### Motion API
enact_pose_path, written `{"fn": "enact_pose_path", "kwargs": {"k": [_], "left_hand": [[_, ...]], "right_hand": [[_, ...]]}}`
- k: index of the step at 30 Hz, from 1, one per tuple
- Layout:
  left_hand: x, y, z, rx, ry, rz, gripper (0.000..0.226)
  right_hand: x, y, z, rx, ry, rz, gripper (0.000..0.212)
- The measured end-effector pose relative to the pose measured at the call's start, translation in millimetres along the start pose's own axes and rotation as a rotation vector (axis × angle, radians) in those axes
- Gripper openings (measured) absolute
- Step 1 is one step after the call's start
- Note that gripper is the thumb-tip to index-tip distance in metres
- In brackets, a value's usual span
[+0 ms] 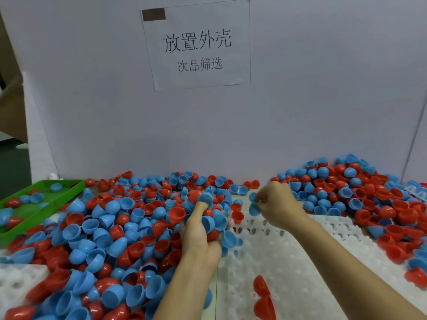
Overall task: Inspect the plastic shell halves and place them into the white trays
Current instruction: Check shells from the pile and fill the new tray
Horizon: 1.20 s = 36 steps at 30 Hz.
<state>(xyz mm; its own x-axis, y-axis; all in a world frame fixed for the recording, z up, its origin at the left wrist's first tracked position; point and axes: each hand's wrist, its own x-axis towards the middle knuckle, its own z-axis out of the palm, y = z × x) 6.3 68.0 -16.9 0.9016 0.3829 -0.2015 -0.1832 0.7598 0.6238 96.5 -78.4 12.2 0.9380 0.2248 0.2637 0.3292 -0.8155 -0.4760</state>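
At the bench: a deep spread of red and blue plastic shell halves [111, 229] is heaped to the left and far right, with a white tray [288, 262] laid flat between the heaps, under the hands.

Left hand [203, 229]: a heaped handful of shells is clutched against the palm, several blue and red halves being held at once; one blue half [228, 239] sits at the outer edge of the grip, above the tray's left side.

Right hand [277, 204]: a single blue shell [254, 207] is pinched in the fingertips, just above the tray's far rows.

Tray state: only two red shells [237, 213] appear seated at the far edge; most pockets are seen unfilled. A loose red half [262, 287] lies on the near part.

Risk, spillage: the overfilled left handful could be lost if the grip is loosened; halves would be scattered over open pockets.

Risk, nesting: halves stacked inside one another could be seated as one and missed at inspection.

Risk, misplacement: the pinched shell could be tipped or set between pockets, since the view is blurred and the pockets lie close together.

Risk, encroachment: halves from the heaps beside the tray could be nudged onto it by a forearm.

Green tray [46, 204]: a few shells are held there, at the far left; its purpose cannot be told.
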Motion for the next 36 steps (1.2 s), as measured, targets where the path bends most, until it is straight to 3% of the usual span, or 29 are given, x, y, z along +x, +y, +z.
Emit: {"fn": "enact_pose_path", "kwargs": {"k": [4, 10, 13, 19, 22, 24, 28, 31, 36], "left_hand": [[-1.3, 0.6, -0.4, -0.017, -0.015, -0.022, 0.013], [-2.5, 1.8, -0.7, -0.057, -0.03, -0.062, 0.023], [-5.4, 3.0, 1.1, -0.082, -0.056, -0.088, 0.032], [-6.0, 2.7, 2.5, -0.063, -0.112, -0.104, 0.039], [-5.5, 0.5, 1.6, -0.003, -0.089, -0.07, 0.032], [-5.6, -0.8, 1.7, 0.015, -0.08, -0.026, 0.024], [-6.8, -4.1, 2.6, 0.069, -0.035, 0.077, 0.023], [-10.5, -9.3, 7.1, 0.168, -0.055, 0.133, 0.005], [-13.0, -9.1, 9.3, 0.147, -0.039, 0.141, 0.012]], "right_hand": [[12.4, -11.7, 23.2, -0.258, -0.172, 0.003, 0.019], [7.7, -9.0, 20.8, -0.297, -0.173, 0.01, 0.027], [-7.0, -10.8, 8.7, -0.214, -0.137, -0.024, 0.041], [-58.8, -23.5, -18.5, 0.192, -0.094, -0.266, 0.031], [-73.7, -28.3, -19.0, 0.248, -0.097, -0.321, 0.023], [-75.3, -28.5, -16.5, 0.232, -0.138, -0.272, 0.014], [-78.1, -33.8, -3.9, 0.358, -0.233, -0.032, 0.045], [-80.8, -39.6, 7.8, 0.525, -0.21, 0.197, 0.052], [-80.1, -36.7, 10.4, 0.775, -0.258, 0.427, 0.051]]}}
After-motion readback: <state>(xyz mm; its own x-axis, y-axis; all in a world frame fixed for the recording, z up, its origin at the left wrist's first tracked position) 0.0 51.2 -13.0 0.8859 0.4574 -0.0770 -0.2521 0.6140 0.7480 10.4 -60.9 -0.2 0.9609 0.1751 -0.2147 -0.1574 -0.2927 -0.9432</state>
